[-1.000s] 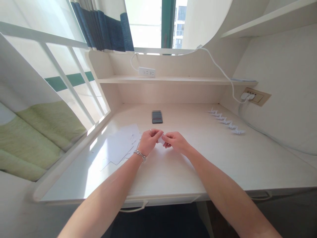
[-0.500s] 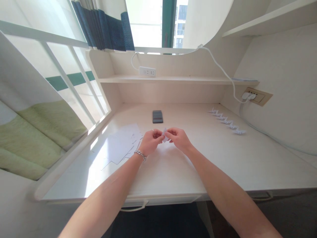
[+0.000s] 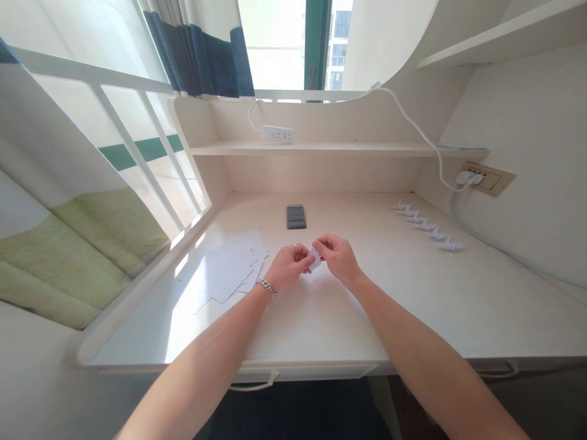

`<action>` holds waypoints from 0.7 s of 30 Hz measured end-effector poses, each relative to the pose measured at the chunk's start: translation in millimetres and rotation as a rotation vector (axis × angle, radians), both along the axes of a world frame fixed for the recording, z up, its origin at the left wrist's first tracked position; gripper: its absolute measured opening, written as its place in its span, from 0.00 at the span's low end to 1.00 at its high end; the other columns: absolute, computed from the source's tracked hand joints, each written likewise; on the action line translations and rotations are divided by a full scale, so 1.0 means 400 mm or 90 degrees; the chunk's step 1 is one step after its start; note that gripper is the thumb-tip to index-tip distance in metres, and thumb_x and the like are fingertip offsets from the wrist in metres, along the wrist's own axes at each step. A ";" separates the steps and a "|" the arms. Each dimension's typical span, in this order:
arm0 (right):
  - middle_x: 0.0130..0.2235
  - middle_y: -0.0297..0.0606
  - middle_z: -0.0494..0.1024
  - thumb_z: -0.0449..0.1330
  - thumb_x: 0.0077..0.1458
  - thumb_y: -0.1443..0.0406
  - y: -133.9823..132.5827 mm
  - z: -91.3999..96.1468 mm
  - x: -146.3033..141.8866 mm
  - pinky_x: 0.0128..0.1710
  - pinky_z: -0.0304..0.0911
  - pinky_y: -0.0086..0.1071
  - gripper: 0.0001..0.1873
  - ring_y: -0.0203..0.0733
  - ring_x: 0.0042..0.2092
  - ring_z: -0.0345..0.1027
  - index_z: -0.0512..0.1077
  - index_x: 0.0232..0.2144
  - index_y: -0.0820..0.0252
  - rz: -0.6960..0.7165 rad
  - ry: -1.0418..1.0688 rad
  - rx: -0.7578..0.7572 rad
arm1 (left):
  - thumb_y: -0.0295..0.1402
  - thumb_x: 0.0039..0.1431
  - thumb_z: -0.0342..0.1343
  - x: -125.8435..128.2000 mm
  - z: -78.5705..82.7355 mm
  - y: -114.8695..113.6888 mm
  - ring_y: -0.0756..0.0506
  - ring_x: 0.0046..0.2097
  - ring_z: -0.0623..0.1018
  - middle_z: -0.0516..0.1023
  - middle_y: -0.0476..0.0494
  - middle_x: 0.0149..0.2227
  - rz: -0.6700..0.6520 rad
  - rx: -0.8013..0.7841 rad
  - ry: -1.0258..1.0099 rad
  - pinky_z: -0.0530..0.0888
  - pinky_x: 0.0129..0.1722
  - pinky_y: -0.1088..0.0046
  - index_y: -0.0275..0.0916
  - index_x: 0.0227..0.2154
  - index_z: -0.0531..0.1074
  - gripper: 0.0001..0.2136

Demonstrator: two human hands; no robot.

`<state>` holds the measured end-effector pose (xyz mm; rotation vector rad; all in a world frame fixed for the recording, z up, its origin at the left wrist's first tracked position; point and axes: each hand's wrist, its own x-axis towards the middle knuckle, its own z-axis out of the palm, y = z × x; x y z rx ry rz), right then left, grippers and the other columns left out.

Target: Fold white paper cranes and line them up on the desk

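Note:
Both hands meet just above the middle of the pale desk (image 3: 413, 305). My left hand (image 3: 288, 269), with a silver bracelet on the wrist and a ring on one finger, pinches a small folded white paper (image 3: 314, 258) from the left. My right hand (image 3: 338, 256) pinches the same paper from the right, fingers curled over it. Most of the paper is hidden between the fingertips. A loose pile of white paper sheets (image 3: 232, 269) lies on the desk just left of my left hand.
A dark phone (image 3: 296, 216) lies flat behind the hands. Several small folded paper figures (image 3: 428, 226) stand in a row at the right. A power strip (image 3: 277, 133) sits on the back shelf; a wall socket (image 3: 486, 178) with white plugs is at the right.
The hands have risen a little off the desk and shifted slightly right in the picture, still working the small paper. The view has turned a bit to the left.

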<state>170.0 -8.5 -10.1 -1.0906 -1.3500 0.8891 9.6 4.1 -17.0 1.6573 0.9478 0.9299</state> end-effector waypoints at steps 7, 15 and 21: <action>0.29 0.36 0.78 0.65 0.45 0.60 -0.003 0.002 -0.004 0.30 0.70 0.33 0.17 0.38 0.29 0.71 0.74 0.38 0.61 0.041 0.034 -0.038 | 0.40 0.49 0.65 0.001 0.012 0.005 0.48 0.26 0.77 0.78 0.44 0.25 0.100 -0.009 -0.110 0.74 0.29 0.71 0.35 0.32 0.72 0.14; 0.30 0.38 0.81 0.63 0.48 0.61 -0.007 0.008 -0.008 0.32 0.71 0.35 0.19 0.38 0.30 0.71 0.78 0.43 0.62 -0.028 0.018 0.002 | 0.35 0.48 0.66 0.005 0.029 -0.009 0.49 0.29 0.78 0.80 0.47 0.28 0.100 0.024 -0.194 0.75 0.33 0.70 0.36 0.44 0.70 0.20; 0.34 0.39 0.82 0.64 0.48 0.61 -0.010 0.003 -0.014 0.35 0.72 0.36 0.20 0.41 0.34 0.74 0.79 0.45 0.60 -0.031 0.002 0.019 | 0.37 0.48 0.67 0.002 0.022 -0.002 0.48 0.31 0.79 0.81 0.43 0.31 0.103 0.028 -0.197 0.76 0.35 0.68 0.34 0.43 0.72 0.20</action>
